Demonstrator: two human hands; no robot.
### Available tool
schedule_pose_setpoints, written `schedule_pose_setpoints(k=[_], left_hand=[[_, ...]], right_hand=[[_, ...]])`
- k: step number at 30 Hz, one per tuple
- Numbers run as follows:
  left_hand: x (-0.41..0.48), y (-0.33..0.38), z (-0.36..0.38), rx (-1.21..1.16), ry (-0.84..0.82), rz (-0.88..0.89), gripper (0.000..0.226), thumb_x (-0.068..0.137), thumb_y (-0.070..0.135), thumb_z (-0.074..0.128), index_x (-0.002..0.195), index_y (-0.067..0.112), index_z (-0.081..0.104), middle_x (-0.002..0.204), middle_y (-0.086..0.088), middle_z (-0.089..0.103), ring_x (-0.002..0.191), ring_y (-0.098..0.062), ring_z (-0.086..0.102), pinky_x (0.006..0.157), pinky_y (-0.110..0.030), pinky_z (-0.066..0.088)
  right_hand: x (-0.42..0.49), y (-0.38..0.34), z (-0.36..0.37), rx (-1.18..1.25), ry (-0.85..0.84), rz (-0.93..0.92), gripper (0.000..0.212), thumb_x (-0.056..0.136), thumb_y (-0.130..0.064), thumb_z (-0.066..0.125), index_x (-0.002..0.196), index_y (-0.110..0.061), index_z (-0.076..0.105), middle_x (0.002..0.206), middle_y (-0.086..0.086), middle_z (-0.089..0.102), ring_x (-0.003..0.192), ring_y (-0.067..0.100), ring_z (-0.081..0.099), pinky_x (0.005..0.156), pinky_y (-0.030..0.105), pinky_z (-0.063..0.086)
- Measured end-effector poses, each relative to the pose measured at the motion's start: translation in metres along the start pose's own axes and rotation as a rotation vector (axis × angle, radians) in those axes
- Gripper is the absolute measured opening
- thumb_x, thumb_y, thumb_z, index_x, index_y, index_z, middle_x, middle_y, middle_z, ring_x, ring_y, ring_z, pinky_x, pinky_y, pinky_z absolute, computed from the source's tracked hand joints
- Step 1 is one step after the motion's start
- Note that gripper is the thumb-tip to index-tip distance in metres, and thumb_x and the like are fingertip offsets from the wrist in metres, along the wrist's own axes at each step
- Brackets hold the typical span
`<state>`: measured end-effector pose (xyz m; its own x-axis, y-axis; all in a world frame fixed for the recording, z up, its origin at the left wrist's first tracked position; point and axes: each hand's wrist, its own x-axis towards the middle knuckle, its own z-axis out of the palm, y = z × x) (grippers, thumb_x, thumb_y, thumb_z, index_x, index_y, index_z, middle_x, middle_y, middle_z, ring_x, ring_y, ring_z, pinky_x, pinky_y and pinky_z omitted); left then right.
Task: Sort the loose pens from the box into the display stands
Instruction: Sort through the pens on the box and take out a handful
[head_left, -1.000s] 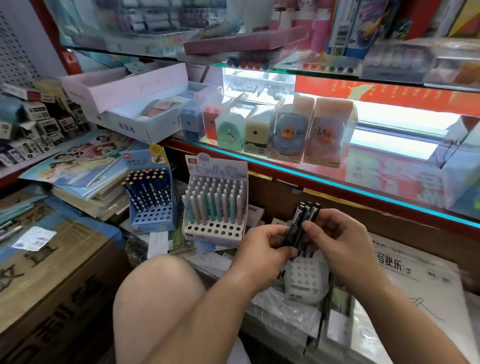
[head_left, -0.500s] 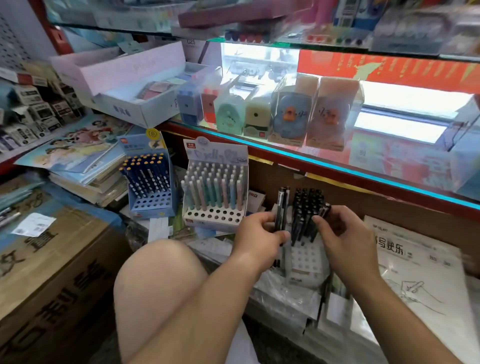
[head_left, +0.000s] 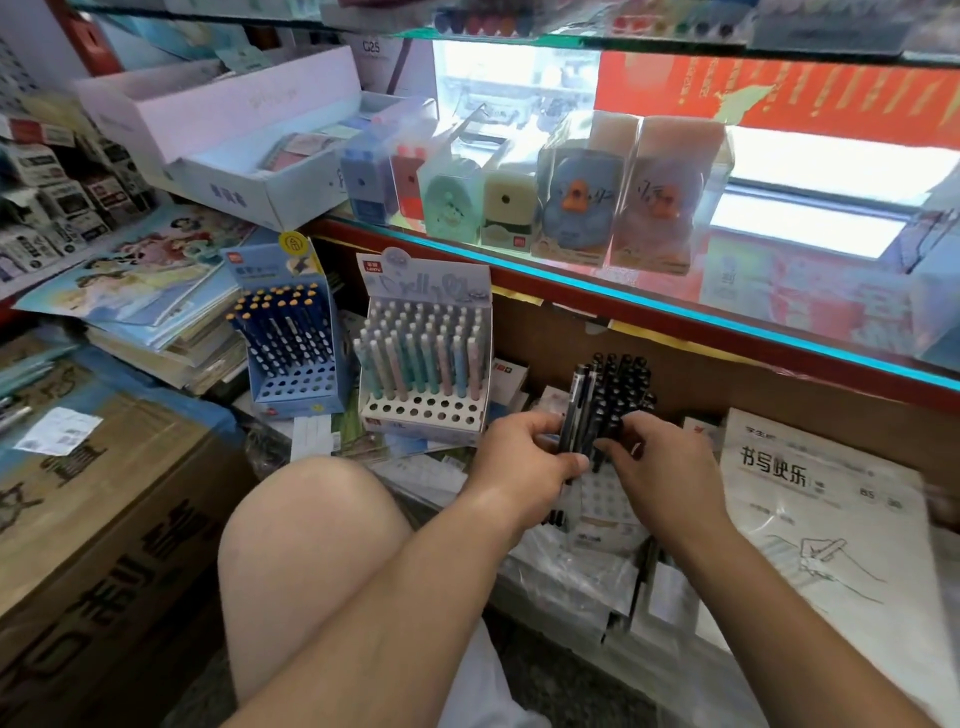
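The left hand keeps its grip clamped on a small bunch of black pens. Thumb and curled fingers wrap the lower barrels, so the pens stand nearly upright. The right hand meets it from the right, its fingertips curled against the same bunch. Whether that grip has closed on a pen or only touches one cannot be told.

Just behind the grip, racked pens, also black, fill the back rows of a white display stand, whose front holes show between and below the two hands. Left of the grip stands a pastel pen stand with its front rows of holes bare. Further left is a blue stand of navy pens with orange tips.

Above and beyond the grip, a glass shelf carries boxed pencil sharpeners. Right of the grip lies a handwriting workbook. Below and to the left are the person's bare knee and, further left, a cardboard carton.
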<state>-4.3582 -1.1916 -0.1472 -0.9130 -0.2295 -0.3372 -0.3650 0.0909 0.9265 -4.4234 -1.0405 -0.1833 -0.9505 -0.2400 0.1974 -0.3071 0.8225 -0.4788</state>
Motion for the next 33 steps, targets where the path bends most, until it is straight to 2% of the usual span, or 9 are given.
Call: schedule_pose_setpoints(k=[3,7,11,13,15,21,24,28,33], left_hand=[[-0.001,0.0,0.0,-0.004,0.001,-0.001,0.027,0.088,0.006,0.075,0.109,0.024,0.075,0.097,-0.004,0.076,0.092,-0.021,0.074,0.088,-0.046,0.061],[-0.001,-0.002,-0.002,-0.031,0.004,-0.002,0.028,0.088,0.004,0.074,0.107,0.024,0.076,0.095,-0.003,0.077,0.094,-0.022,0.074,0.091,-0.048,0.06],[-0.004,-0.001,-0.003,-0.015,-0.047,-0.014,0.028,0.089,0.004,0.073,0.107,0.024,0.076,0.097,-0.003,0.078,0.097,-0.022,0.074,0.093,-0.048,0.059],[-0.006,0.0,-0.001,0.025,-0.102,-0.026,0.029,0.089,0.006,0.073,0.11,0.027,0.075,0.099,-0.001,0.077,0.099,-0.021,0.073,0.095,-0.047,0.058],[-0.01,0.002,0.001,0.046,-0.14,-0.032,0.029,0.089,0.006,0.073,0.109,0.028,0.076,0.099,-0.001,0.076,0.097,-0.02,0.073,0.095,-0.047,0.058],[-0.016,0.002,0.006,0.106,-0.17,-0.039,0.024,0.09,0.009,0.074,0.106,0.026,0.076,0.101,-0.001,0.076,0.098,-0.02,0.072,0.095,-0.045,0.058],[-0.015,0.002,0.005,0.092,-0.113,-0.05,0.019,0.091,0.008,0.072,0.104,0.023,0.074,0.098,-0.001,0.073,0.096,-0.021,0.071,0.092,-0.041,0.059],[-0.012,0.001,0.002,0.068,-0.055,-0.057,0.02,0.092,0.007,0.071,0.104,0.023,0.072,0.095,0.003,0.07,0.097,-0.016,0.068,0.095,-0.041,0.058],[-0.009,0.0,0.003,0.091,-0.024,-0.056,0.02,0.091,0.01,0.074,0.103,0.026,0.074,0.097,0.001,0.073,0.097,-0.018,0.07,0.094,-0.045,0.058]], right_hand=[[0.004,-0.005,-0.002,-0.078,-0.056,0.038,0.012,0.094,-0.039,0.067,0.092,-0.027,0.068,0.082,-0.008,0.068,0.074,0.014,0.061,0.066,0.035,0.053],[0.002,-0.007,-0.012,0.042,-0.058,0.09,0.018,0.089,-0.038,0.075,0.102,-0.027,0.068,0.089,-0.012,0.071,0.08,0.008,0.064,0.071,0.032,0.054],[-0.013,-0.012,-0.03,0.472,0.029,0.097,0.008,0.094,-0.028,0.07,0.102,-0.026,0.069,0.086,-0.01,0.071,0.079,0.005,0.068,0.066,0.023,0.056],[-0.019,-0.019,-0.039,0.746,-0.037,0.097,0.011,0.097,-0.018,0.067,0.106,-0.023,0.07,0.088,-0.003,0.074,0.079,0.01,0.072,0.062,0.025,0.058],[-0.022,-0.021,-0.042,0.844,-0.081,0.1,0.015,0.096,-0.013,0.066,0.109,-0.019,0.07,0.087,0.0,0.075,0.077,0.013,0.073,0.06,0.025,0.058],[-0.023,-0.016,-0.039,0.88,-0.073,0.149,0.011,0.093,-0.011,0.07,0.102,-0.017,0.07,0.082,0.004,0.074,0.073,0.017,0.072,0.06,0.023,0.058],[-0.021,-0.012,-0.04,0.907,0.087,0.202,0.01,0.094,-0.013,0.069,0.103,-0.017,0.068,0.088,0.008,0.072,0.077,0.02,0.071,0.064,0.025,0.06],[-0.014,-0.001,-0.037,0.696,0.257,0.168,0.017,0.094,-0.017,0.07,0.095,-0.032,0.062,0.087,-0.003,0.069,0.08,0.011,0.068,0.07,0.025,0.057],[-0.011,0.007,-0.029,0.455,0.196,0.112,0.016,0.093,-0.019,0.072,0.1,-0.031,0.063,0.085,-0.015,0.066,0.08,-0.002,0.062,0.071,0.016,0.049]])
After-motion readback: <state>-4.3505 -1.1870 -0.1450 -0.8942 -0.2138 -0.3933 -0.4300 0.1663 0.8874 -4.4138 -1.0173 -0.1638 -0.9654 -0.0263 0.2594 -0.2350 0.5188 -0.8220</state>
